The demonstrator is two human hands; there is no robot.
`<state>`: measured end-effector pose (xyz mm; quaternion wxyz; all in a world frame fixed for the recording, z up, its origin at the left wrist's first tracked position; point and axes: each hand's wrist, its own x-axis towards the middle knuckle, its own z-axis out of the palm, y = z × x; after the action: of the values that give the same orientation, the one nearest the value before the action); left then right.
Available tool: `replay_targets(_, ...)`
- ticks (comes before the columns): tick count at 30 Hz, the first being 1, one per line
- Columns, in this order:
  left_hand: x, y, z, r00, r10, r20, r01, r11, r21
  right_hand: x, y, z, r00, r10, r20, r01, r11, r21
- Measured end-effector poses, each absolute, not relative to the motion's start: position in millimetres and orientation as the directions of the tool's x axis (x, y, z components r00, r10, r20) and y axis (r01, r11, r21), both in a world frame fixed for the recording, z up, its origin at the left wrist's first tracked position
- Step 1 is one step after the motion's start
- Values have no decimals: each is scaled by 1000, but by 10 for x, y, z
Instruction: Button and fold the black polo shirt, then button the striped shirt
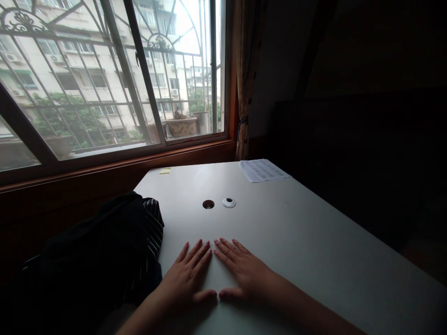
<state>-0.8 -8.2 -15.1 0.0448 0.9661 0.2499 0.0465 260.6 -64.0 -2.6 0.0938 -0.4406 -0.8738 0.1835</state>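
Note:
My left hand [190, 274] lies flat on the white table [307, 232], palm down, with its fingers stretched forward. Beside it, my right hand [240, 270] rests the same way, fingers outstretched. The two thumbs point toward each other and nearly meet, and the fingertips come close together at the front. Neither hand holds anything. Ahead of the fingertips is a round cable hole [208, 204] in the tabletop. Just right of that hole lies a white ring-shaped cable cover [229, 203] with a dark opening.
Dark clothing with a striped part [152, 223] is heaped at the table's left edge. Printed sheets of paper [264, 170] lie at the far right corner, a yellow sticky note [165, 170] at the far left. Behind stand a barred window [104, 83] and a tied curtain [243, 93].

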Motion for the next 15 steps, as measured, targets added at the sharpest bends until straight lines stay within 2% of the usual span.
replay_targets(15,-12,-79,-151,873,482,75,473,-874,110,2607,-641,-23,-596,802,17,731,552,-400)
